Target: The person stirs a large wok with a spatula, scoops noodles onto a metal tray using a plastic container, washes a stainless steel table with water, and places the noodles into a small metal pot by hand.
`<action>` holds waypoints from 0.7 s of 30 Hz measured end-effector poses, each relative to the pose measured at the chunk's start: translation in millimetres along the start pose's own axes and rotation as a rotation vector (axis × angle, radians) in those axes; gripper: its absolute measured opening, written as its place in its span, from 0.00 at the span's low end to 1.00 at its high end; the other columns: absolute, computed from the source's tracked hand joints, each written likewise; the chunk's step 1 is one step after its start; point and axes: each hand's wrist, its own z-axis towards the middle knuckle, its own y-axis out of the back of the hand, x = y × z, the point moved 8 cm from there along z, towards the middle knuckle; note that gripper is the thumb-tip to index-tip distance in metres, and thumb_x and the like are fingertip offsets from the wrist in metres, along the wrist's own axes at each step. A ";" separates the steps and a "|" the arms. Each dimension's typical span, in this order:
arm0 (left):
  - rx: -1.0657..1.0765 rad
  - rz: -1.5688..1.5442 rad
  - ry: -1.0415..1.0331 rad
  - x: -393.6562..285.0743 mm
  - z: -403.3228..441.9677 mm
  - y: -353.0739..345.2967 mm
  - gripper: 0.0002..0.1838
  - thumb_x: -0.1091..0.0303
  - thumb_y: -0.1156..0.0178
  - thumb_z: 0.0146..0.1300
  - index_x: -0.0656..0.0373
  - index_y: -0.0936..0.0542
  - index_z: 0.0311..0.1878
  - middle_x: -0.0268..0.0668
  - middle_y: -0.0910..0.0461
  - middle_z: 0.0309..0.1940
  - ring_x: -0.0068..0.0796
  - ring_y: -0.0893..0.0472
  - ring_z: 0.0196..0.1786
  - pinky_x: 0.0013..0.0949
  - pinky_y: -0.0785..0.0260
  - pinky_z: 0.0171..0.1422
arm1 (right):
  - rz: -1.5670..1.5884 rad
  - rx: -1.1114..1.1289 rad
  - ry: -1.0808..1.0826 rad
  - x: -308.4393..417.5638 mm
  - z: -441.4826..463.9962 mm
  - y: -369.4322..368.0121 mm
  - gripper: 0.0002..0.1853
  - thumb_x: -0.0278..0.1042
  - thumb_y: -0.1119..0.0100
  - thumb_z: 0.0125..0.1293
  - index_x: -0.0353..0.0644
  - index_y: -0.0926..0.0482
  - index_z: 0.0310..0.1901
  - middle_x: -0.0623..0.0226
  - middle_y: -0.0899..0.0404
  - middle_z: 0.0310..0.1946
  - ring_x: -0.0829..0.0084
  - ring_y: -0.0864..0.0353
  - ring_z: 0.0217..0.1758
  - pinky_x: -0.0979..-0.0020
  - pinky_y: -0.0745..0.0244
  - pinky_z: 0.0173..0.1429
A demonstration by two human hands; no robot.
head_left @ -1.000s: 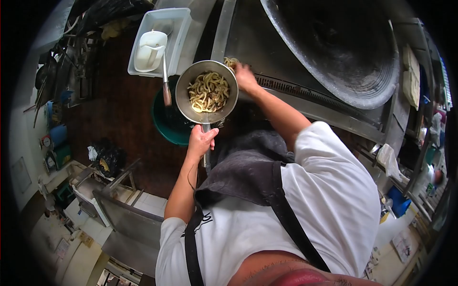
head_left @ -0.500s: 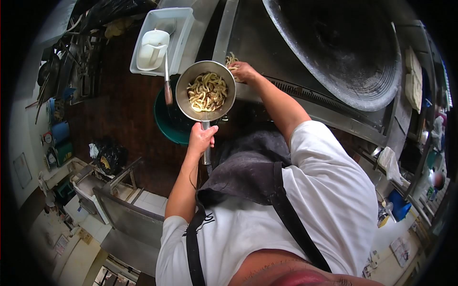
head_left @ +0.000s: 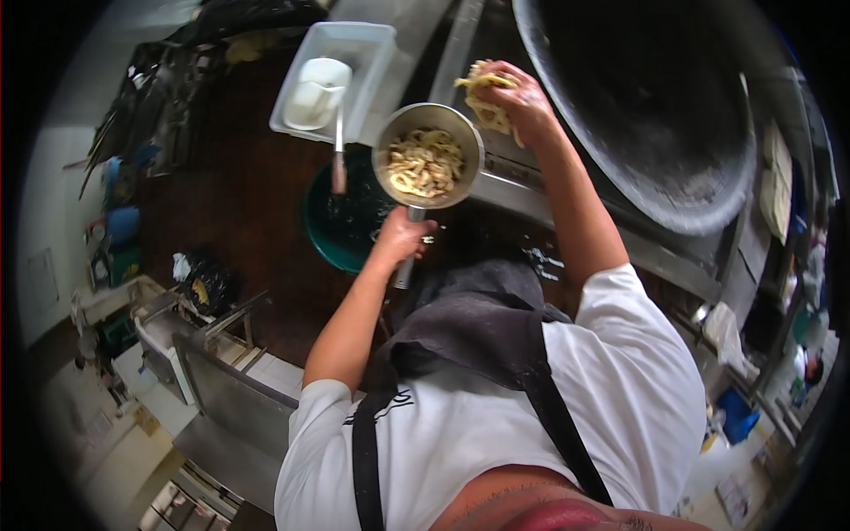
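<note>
My left hand point(head_left: 402, 237) is wrapped round the handle of a metal saucepan point(head_left: 475, 165). Inside the pan lies a heap of pale, noodle-like strips point(head_left: 427, 165); I cannot tell exactly what they are. My right hand point(head_left: 524, 99) is closed on a bunch of the same strips point(head_left: 489, 97), up and to the right of the pan, over the metal stove edge. Some strips hang out below the fingers. Partly under the saucepan is a green tub point(head_left: 323, 232).
A large dark wok point(head_left: 637, 115) fills the stove at the right. Left of the pan is a translucent plastic bin point(head_left: 376, 53) holding a white jug point(head_left: 316, 93), with a brush-like, long-handled tool point(head_left: 339, 150) leaning over its rim. A black bag point(head_left: 212, 288) lies on the floor.
My right hand has risen away from the pan's rim, up and right, with a bunch of strips in it. The saucepan in my left hand appears farther right in view, as do the surroundings.
</note>
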 end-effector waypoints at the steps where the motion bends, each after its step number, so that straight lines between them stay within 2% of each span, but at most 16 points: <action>1: 0.020 0.037 -0.003 0.6 4.4 1.1 0.11 0.69 0.35 0.60 0.60 0.28 0.31 0.30 0.28 0.15 0.22 0.27 0.14 0.30 0.33 0.17 | 0.007 -0.038 0.016 10.7 -2.4 -9.5 0.11 0.26 0.30 0.57 0.42 0.20 0.41 0.69 0.18 0.40 0.76 0.17 0.43 0.71 0.18 0.47; 3: 0.087 0.139 -0.059 -0.4 11.1 0.2 0.11 0.68 0.34 0.59 0.60 0.27 0.30 0.32 0.27 0.15 0.24 0.26 0.14 0.31 0.33 0.17 | -0.028 -0.139 0.227 14.1 -8.3 -25.7 0.09 0.26 0.31 0.59 0.41 0.19 0.42 0.71 0.16 0.38 0.77 0.17 0.42 0.71 0.19 0.48; 4: 0.110 0.142 -0.024 -5.5 9.4 -1.6 0.11 0.68 0.33 0.58 0.62 0.26 0.33 0.33 0.26 0.16 0.24 0.25 0.15 0.31 0.33 0.17 | -0.201 -0.233 0.341 18.6 -21.0 -35.5 0.09 0.24 0.31 0.59 0.41 0.19 0.42 0.69 0.15 0.38 0.76 0.17 0.42 0.72 0.20 0.49; 5: 0.080 0.101 -0.024 -8.7 10.9 -0.4 0.12 0.67 0.33 0.58 0.62 0.26 0.35 0.33 0.26 0.16 0.24 0.26 0.15 0.31 0.33 0.17 | -0.391 -0.266 0.546 21.1 -37.2 -48.0 0.11 0.23 0.30 0.56 0.41 0.19 0.41 0.66 0.16 0.38 0.74 0.16 0.42 0.72 0.20 0.48; 7: 0.035 0.013 -0.009 -6.3 15.1 -6.3 0.13 0.67 0.32 0.58 0.62 0.26 0.37 0.32 0.26 0.17 0.23 0.26 0.15 0.30 0.33 0.18 | -0.551 -0.193 0.619 -24.9 -52.5 -70.2 0.15 0.21 0.28 0.54 0.41 0.18 0.43 0.62 0.18 0.39 0.64 0.17 0.46 0.66 0.22 0.54; 9: 0.037 0.004 0.013 -1.5 26.5 -16.3 0.12 0.69 0.32 0.59 0.61 0.27 0.38 0.30 0.28 0.17 0.20 0.28 0.14 0.28 0.33 0.17 | -0.899 0.047 0.399 -115.2 -49.5 -77.5 0.19 0.24 0.31 0.54 0.43 0.17 0.50 0.56 0.19 0.45 0.54 0.18 0.51 0.59 0.23 0.57; 11: 0.073 0.003 -0.015 -7.2 27.1 -22.6 0.11 0.69 0.33 0.60 0.60 0.27 0.37 0.29 0.28 0.17 0.19 0.28 0.15 0.27 0.33 0.17 | -0.789 0.125 0.311 -96.6 -63.5 -74.7 0.15 0.25 0.34 0.55 0.42 0.16 0.47 0.54 0.19 0.46 0.52 0.19 0.52 0.58 0.23 0.57; 13: 0.088 -0.008 -0.032 -4.9 28.3 -21.1 0.10 0.69 0.33 0.60 0.59 0.27 0.35 0.28 0.28 0.17 0.19 0.28 0.15 0.27 0.33 0.17 | -0.702 -0.062 0.363 -62.1 -70.7 -47.9 0.11 0.22 0.36 0.54 0.42 0.16 0.40 0.56 0.18 0.40 0.52 0.18 0.47 0.58 0.22 0.54; 15: 0.068 0.003 -0.013 3.2 33.6 -17.7 0.11 0.68 0.33 0.61 0.57 0.27 0.30 0.28 0.29 0.15 0.19 0.29 0.14 0.26 0.34 0.17 | -0.751 -0.289 0.324 -50.8 -76.2 -0.7 0.10 0.20 0.40 0.54 0.41 0.17 0.39 0.56 0.18 0.36 0.51 0.18 0.43 0.57 0.21 0.51; 17: 0.057 -0.027 -0.028 7.7 30.8 -15.9 0.12 0.67 0.33 0.62 0.57 0.28 0.28 0.28 0.29 0.14 0.19 0.29 0.13 0.26 0.34 0.17 | -0.966 -0.358 0.055 -72.1 -77.8 58.3 0.08 0.21 0.42 0.54 0.39 0.18 0.36 0.55 0.16 0.37 0.51 0.16 0.44 0.56 0.20 0.50; 19: 0.043 -0.039 -0.048 14.8 24.0 -12.7 0.12 0.67 0.34 0.61 0.59 0.28 0.29 0.30 0.27 0.14 0.21 0.27 0.13 0.28 0.32 0.17 | -1.400 -0.182 -0.478 -151.9 -83.8 138.9 0.13 0.25 0.45 0.56 0.39 0.16 0.42 0.52 0.15 0.44 0.52 0.16 0.52 0.57 0.20 0.55; 20: 0.037 -0.044 -0.061 18.1 20.6 -9.2 0.12 0.68 0.34 0.61 0.60 0.28 0.29 0.31 0.27 0.14 0.22 0.26 0.13 0.29 0.31 0.17 | -1.469 -0.100 -0.609 -189.7 -91.6 171.4 0.13 0.27 0.45 0.58 0.40 0.15 0.43 0.52 0.15 0.46 0.52 0.16 0.53 0.57 0.21 0.56; 21: 0.092 -0.030 -0.065 23.2 16.2 -7.2 0.12 0.67 0.34 0.61 0.60 0.27 0.28 0.31 0.27 0.13 0.22 0.27 0.13 0.28 0.32 0.17 | -1.454 -0.081 -0.627 -226.8 -94.7 191.9 0.14 0.29 0.46 0.59 0.40 0.15 0.44 0.52 0.16 0.48 0.53 0.16 0.54 0.57 0.22 0.57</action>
